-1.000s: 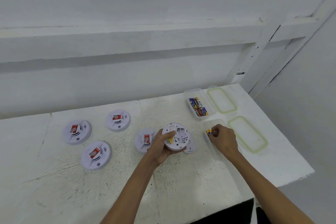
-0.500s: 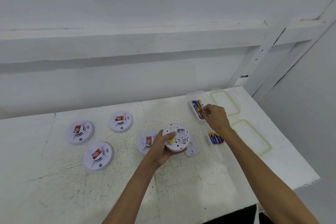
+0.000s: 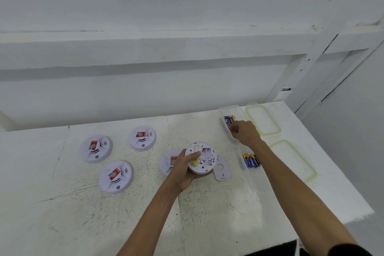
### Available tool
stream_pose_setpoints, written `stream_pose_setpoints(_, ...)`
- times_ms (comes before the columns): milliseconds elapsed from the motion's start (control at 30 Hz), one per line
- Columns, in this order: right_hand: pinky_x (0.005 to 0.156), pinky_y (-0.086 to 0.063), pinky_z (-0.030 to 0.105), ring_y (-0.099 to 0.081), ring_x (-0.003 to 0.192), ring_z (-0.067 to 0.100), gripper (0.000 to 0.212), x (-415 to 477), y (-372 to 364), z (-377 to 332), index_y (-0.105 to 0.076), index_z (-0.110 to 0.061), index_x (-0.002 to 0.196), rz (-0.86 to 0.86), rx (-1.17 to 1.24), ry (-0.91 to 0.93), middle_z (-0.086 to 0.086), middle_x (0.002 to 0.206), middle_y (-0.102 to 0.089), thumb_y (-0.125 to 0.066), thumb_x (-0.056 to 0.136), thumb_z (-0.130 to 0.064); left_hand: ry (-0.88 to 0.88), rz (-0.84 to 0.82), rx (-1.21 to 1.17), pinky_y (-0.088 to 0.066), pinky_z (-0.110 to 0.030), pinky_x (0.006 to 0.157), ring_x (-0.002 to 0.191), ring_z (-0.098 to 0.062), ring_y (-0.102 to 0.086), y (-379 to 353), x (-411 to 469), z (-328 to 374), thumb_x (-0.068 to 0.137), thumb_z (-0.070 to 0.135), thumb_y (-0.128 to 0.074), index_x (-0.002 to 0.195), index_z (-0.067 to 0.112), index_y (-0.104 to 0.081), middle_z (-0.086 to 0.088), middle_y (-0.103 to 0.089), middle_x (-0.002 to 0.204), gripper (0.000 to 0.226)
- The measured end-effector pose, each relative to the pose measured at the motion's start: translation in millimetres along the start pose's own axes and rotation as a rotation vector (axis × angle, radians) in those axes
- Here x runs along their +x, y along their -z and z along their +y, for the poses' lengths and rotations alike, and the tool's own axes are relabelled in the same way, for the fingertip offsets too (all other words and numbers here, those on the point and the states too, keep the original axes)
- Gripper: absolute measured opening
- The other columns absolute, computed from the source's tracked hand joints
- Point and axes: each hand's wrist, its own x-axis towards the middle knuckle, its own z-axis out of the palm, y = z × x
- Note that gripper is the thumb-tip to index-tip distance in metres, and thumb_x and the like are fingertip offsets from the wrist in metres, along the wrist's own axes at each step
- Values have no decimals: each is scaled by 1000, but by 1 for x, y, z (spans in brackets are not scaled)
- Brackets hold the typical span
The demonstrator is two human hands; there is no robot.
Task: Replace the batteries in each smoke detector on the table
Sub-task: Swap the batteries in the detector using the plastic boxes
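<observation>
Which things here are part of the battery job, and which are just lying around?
Job: open detector in left hand; back cover; four detectors waiting; battery box at right hand; loose batteries.
Lying about: two green-rimmed lids.

Nothing is legible: print on the red labels (image 3: 93, 144) of the detectors (image 3: 96, 151), the white label (image 3: 196, 148) of the held detector (image 3: 204, 164) at centre and the batteries (image 3: 251, 160) is too small.
</observation>
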Motion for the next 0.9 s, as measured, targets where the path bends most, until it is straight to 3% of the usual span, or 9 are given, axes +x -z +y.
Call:
stream_pose_setpoints(133, 69, -57, 35, -66, 77, 23, 17, -9, 0, 1, -73, -17, 102, 162, 117, -13, 9, 92, -73, -66, 88, -10, 3, -1, -14, -58, -65, 84, 115, -47, -67, -4, 0, 0, 97, 8, -62, 142, 5, -52, -24, -68, 129, 46)
stream_pose_setpoints(300, 72, -56, 33, -67, 80, 18, 17, -30, 7, -13, -70, -13, 109, 346, 231, 47, 1, 96, -73, -64, 93, -13, 9, 4, -30, -61, -57, 76, 114, -47, -67, -10, 1, -1, 98, 7, -61, 142, 6, -51, -24, -67, 131, 45)
stream_pose_setpoints(467, 62, -56, 25, -67, 65, 15, 13, -57, 14, -31, -69, -15, 102, 447, 542, 39, 0, 83, -70, -72, 90, -16, 14, 24, -34, -61, -57, 76, 115, -49, -65, -13, 5, -2, 99, 7, -61, 141, 7, -52, -25, -65, 132, 43)
stream_pose_setpoints(567, 63, -53, 17, -68, 66, 8, 14, -71, 17, -42, -68, -16, 100, 441, 700, -15, -1, 83, -72, -74, 89, -21, 5, 35, -32, -60, -61, 79, 116, -49, -65, -16, 7, -2, 98, 6, -63, 141, 5, -51, -26, -65, 131, 45)
stream_pose_setpoints(700, 72, -59, 27, -70, 73, 9, 16, -87, 9, -54, -68, -21, 101, 359, 808, -27, -5, 86, -74, -76, 87, -27, 5, 41, -36, -60, -63, 81, 116, -50, -64, -22, 8, -3, 96, 7, -65, 140, 5, -50, -26, -66, 131, 47)
stream_pose_setpoints(900, 71, -56, 18, -68, 78, 5, 18, -111, -8, -71, -68, -20, 99, 321, 723, 68, -7, 86, -72, -78, 86, -25, -11, 51, -48, -61, -57, 74, 113, -47, -68, -24, 8, -5, 98, 6, -64, 138, 5, -52, -26, -66, 130, 42)
